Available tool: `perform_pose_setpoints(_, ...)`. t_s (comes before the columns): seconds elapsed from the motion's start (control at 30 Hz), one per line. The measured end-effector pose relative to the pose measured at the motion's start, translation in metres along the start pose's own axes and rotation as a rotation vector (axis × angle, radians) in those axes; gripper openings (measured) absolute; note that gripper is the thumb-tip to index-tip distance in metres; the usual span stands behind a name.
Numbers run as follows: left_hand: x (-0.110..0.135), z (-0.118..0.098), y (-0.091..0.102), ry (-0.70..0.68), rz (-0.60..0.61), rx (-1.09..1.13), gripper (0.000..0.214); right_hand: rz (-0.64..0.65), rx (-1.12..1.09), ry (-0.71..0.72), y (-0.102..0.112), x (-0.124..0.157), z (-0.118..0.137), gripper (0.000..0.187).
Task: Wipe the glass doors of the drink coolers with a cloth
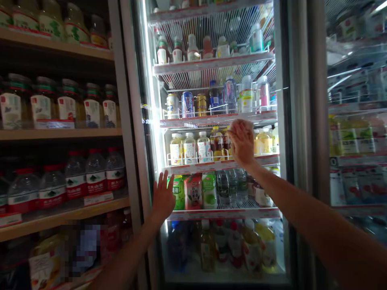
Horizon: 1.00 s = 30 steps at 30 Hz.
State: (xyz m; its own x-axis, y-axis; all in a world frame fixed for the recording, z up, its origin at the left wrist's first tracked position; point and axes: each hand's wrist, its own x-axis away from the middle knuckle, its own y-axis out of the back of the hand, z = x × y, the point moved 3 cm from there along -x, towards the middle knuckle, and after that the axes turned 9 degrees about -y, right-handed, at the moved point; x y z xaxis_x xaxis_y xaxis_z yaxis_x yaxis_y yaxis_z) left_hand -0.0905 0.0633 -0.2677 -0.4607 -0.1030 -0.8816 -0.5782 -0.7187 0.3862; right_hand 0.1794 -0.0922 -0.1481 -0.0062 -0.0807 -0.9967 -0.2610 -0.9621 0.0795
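While the left hand (163, 198) spreads empty, the right hand (242, 144) grips a pale cloth (248, 123), likely soft, best palmed flat.

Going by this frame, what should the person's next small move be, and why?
Probably slide the cloth a little to the left across the glass. The right hand holds it, seemingly pressed to the door, while the left hand is empty, spread lower down near the door's left side, so a short sideways stroke looks unobstructed.
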Motion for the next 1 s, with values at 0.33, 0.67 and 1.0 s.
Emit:
perform_pose_setpoints(0.33, -0.003, -0.003, 0.002, 0.024, 0.012, 0.045, 0.053, -0.081, -0.004, 0.063, 0.009, 0.024, -0.018, 0.061)
perform_pose_setpoints(0.67, -0.002, 0.002, 0.007, -0.051, 0.018, -0.019, 0.052, 0.01, -0.04, 0.172, -0.006, 0.02, 0.024, 0.063)
perform_pose_setpoints(1.0, 0.017, 0.019, 0.011, -0.05, -0.004, -0.001, 0.054, 0.093, -0.102, 0.5, -0.032, 0.024, 0.091, 0.053)
